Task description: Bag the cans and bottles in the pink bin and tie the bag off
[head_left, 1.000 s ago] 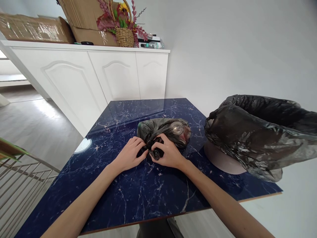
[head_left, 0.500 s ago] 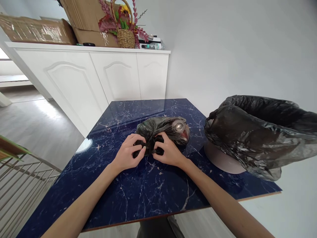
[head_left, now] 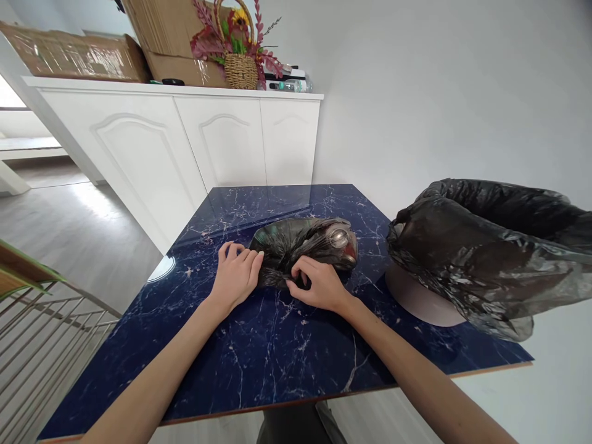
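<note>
A filled black plastic bag [head_left: 284,240] lies on the blue marble-patterned table [head_left: 296,364]. Through its thin film show a round shiny shape and something red at its right end. My left hand [head_left: 238,273] is at the bag's near left side, back upward, fingers bent and closed on the gathered plastic; its fingertips are partly hidden. At the front of the bag, my right hand [head_left: 321,283] pinches a bit of the gathered film between thumb and curled fingers.
To the right stands a bin [head_left: 420,296] lined with a large black bag [head_left: 490,240], overhanging the table edge. White cabinets [head_left: 231,139] behind carry cardboard boxes [head_left: 78,57], a flower basket [head_left: 241,71] and a plastic bottle [head_left: 296,86]. A metal rack [head_left: 60,327] is at the left.
My left hand has moved left, away from my right hand, and turned its back upward. The plastic between the hands is drawn out wider. My right hand stays near the bag's front.
</note>
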Available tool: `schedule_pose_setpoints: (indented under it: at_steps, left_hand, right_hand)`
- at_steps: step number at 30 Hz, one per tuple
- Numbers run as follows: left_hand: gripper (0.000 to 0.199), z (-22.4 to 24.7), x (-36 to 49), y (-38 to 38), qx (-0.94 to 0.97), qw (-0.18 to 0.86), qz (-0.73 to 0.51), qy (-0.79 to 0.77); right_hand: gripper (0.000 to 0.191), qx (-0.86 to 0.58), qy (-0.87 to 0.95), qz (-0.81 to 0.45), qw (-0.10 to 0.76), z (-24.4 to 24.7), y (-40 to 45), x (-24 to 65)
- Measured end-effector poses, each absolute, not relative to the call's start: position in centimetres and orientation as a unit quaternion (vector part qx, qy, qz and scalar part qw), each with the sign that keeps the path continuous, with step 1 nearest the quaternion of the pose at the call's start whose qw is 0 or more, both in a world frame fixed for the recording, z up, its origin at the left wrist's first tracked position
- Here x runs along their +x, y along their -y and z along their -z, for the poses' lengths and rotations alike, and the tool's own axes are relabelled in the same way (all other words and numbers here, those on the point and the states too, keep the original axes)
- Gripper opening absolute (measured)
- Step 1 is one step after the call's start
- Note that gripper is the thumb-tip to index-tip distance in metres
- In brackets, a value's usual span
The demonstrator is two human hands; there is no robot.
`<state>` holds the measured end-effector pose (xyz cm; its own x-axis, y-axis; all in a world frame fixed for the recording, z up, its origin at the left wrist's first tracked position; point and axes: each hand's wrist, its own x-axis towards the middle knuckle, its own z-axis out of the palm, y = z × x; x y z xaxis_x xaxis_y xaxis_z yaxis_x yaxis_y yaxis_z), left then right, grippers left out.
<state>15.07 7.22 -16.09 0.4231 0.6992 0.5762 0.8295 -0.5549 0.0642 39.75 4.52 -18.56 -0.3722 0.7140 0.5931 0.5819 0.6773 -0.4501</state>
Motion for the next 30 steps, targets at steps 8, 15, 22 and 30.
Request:
schedule_pose_setpoints:
  at_steps: [8,15,22,30]
  left_hand:
    - [0.049,18.2,13.8,-8.1,-0.79,0.184,0.261,0.524]
    - [0.088,18.3,13.6,-8.2,-0.777,0.168,0.222,0.564]
    - [0.082,17.2,14.2,-7.9,-0.793,0.163,0.259,0.527]
    - [0.013,16.4,14.5,-7.7,-0.758,-0.027,0.373,0.534]
  right_hand:
    - [0.031,-0.482,0.783,-0.008,0.393,19.4,-4.9,39.7]
    - [0.062,-0.551,0.749,0.015,0.368,20.1,-5.8,40.1]
    - [0.033,-0.475,0.793,-0.013,0.382,19.7,-5.3,39.8]
    - [0.007,-0.482,0.781,-0.021,0.396,19.0,-4.6,39.7]
